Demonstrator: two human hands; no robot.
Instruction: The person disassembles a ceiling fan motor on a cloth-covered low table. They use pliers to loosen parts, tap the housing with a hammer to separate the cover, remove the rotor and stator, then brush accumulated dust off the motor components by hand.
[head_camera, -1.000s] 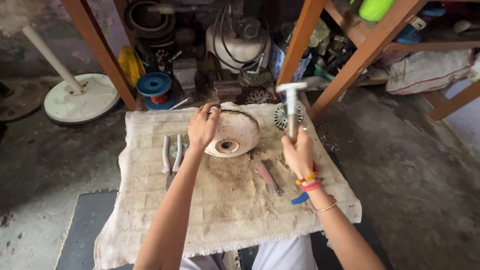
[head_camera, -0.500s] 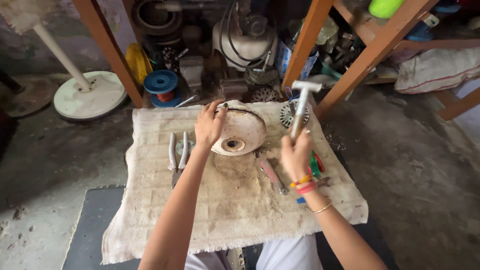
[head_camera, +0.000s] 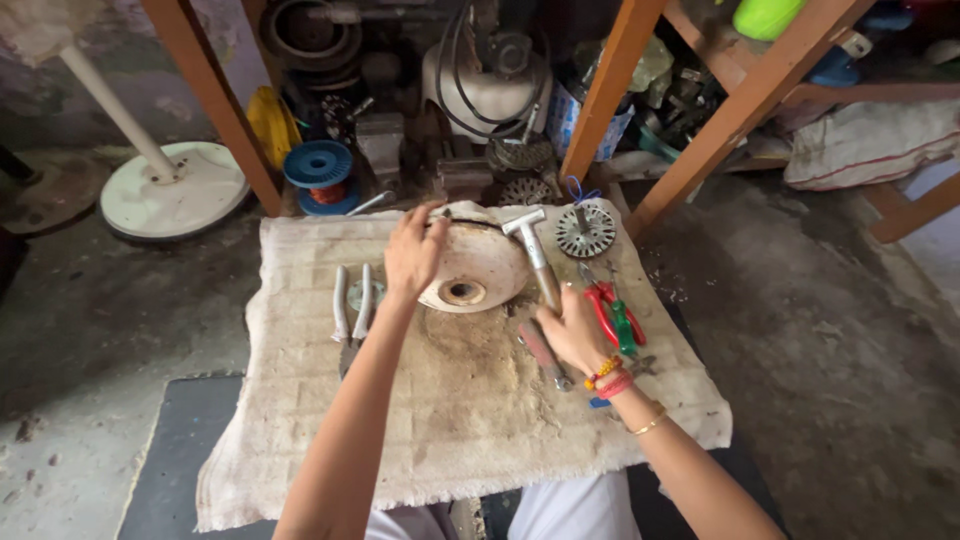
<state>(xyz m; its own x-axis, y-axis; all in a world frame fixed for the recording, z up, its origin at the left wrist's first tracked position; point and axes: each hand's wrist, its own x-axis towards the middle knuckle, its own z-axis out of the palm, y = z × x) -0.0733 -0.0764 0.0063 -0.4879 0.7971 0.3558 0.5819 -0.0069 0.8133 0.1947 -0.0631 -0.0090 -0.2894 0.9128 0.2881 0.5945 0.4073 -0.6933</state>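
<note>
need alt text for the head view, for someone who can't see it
A person's right hand holds a hammer against a round cream motor housing that the left hand steadies, on a dirty cloth strewn with pliers.

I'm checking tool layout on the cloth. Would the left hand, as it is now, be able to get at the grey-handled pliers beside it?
Probably yes. The pliers lie in the open on the cloth, just beside the left hand, with nothing over them. But that hand is holding the round housing and would have to let go.

Dirty cream round metal motor housing (head_camera: 478, 268) sits on worn beige woven cloth (head_camera: 330, 430); grey-handled pliers (head_camera: 350, 310) to its left, red- and green-handled hand tools (head_camera: 615, 315) to its right, toothed round metal rotor disc (head_camera: 586, 231) behind those.
</note>
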